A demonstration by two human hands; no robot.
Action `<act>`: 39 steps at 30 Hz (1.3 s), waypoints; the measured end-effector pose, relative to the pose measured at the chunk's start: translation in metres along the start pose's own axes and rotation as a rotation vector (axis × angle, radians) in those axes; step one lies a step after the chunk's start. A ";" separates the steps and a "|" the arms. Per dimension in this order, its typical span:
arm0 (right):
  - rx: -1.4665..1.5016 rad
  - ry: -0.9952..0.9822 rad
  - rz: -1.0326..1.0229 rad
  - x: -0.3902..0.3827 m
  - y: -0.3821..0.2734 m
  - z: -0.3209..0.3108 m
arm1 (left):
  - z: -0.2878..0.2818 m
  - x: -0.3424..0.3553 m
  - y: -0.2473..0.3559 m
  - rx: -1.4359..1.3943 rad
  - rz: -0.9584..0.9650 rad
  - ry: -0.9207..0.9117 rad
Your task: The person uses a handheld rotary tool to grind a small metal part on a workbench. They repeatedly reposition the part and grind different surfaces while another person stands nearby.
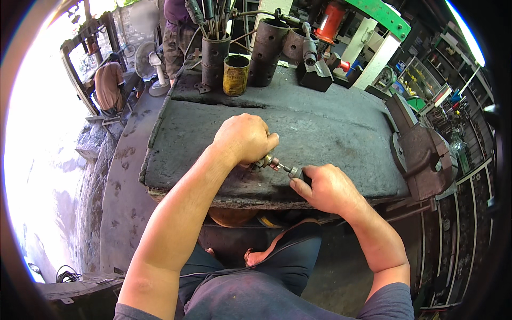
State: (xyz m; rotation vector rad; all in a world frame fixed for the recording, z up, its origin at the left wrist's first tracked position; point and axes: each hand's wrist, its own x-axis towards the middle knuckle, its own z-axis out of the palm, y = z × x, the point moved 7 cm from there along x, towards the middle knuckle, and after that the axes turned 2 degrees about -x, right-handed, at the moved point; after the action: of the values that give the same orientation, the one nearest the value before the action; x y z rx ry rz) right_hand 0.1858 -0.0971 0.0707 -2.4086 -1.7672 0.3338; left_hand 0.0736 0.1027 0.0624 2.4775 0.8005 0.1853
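Note:
Over the near part of the dark workbench [341,144], my left hand [245,138] is closed around a small brass-coloured metal fitting [268,160]. Most of that piece is hidden under the fingers. My right hand [332,189] grips what looks like a die grinder [296,173], with a dark body and a grey collar. Its thin bright shaft points left and up, and its tip meets the fitting's exposed end. Whether the tip is inside the fitting or against it, I cannot tell. Both hands stay close together near the bench's front edge.
Tool-filled metal cylinders [216,61] and a yellow rusty can [236,76] stand at the back. A bench vise [426,154] sits on the right, with a green press frame [381,18] behind. Thin cable [224,271] crosses my lap. One person [110,85] sits far left, near a fan [152,64].

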 end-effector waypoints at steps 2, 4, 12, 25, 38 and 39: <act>-0.006 0.005 0.012 0.000 -0.001 0.000 | 0.001 0.000 0.000 -0.003 0.008 -0.002; -0.014 -0.006 0.010 0.001 -0.003 -0.001 | 0.001 0.001 0.000 0.000 0.021 0.013; 0.035 -0.016 0.149 -0.004 0.015 -0.016 | 0.002 -0.001 -0.004 -0.026 0.026 0.052; 1.050 0.026 0.162 -0.031 0.078 0.024 | 0.004 -0.007 -0.004 -0.004 -0.045 0.095; 1.923 0.133 0.093 0.010 0.119 0.081 | 0.012 -0.031 -0.001 0.000 -0.196 0.435; 1.867 0.146 0.049 0.010 0.118 0.077 | 0.010 -0.030 0.001 0.011 -0.181 0.464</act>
State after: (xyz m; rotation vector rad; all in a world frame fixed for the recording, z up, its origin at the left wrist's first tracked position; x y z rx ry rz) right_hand 0.2780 -0.1251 -0.0331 -0.9707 -0.5257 1.0794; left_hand 0.0523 0.0799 0.0550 2.3829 1.2081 0.7080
